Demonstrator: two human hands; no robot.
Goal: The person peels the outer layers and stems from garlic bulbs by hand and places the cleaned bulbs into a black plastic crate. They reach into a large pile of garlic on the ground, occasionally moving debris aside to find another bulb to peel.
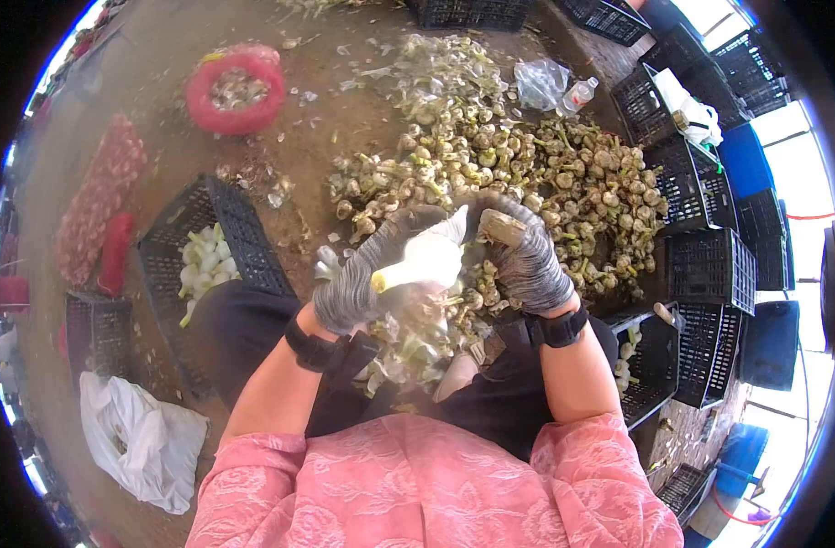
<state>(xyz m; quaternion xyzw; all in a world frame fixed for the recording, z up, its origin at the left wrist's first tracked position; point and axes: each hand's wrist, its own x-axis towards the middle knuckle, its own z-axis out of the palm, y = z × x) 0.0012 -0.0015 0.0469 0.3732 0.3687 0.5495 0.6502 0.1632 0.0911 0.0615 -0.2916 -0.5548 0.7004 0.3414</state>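
Observation:
My left hand (pixel 370 265), in a grey knit glove, is closed around a white garlic bulb (pixel 431 259) whose cut stem points left. A pale flap of skin (pixel 456 225) stands up at the bulb's far side. Opposite it, my right hand (pixel 532 265), gloved the same way, is closed on a tool with a short wooden handle (pixel 502 227); its working end is hidden. Loose papery peelings (pixel 415 340) lie below my hands, between my legs. Just beyond my hands spreads a big heap of unpeeled garlic bulbs (pixel 563 173).
Left of my knee, a tilted black crate (pixel 244 239) holds white bulbs (pixel 207 260). Another crate (pixel 653 365) with bulbs stands at right. A pink mesh bag (pixel 269 100), a white plastic bag (pixel 143 438) and a bottle (pixel 580 94) lie around. Stacked crates (pixel 709 265) line the right side.

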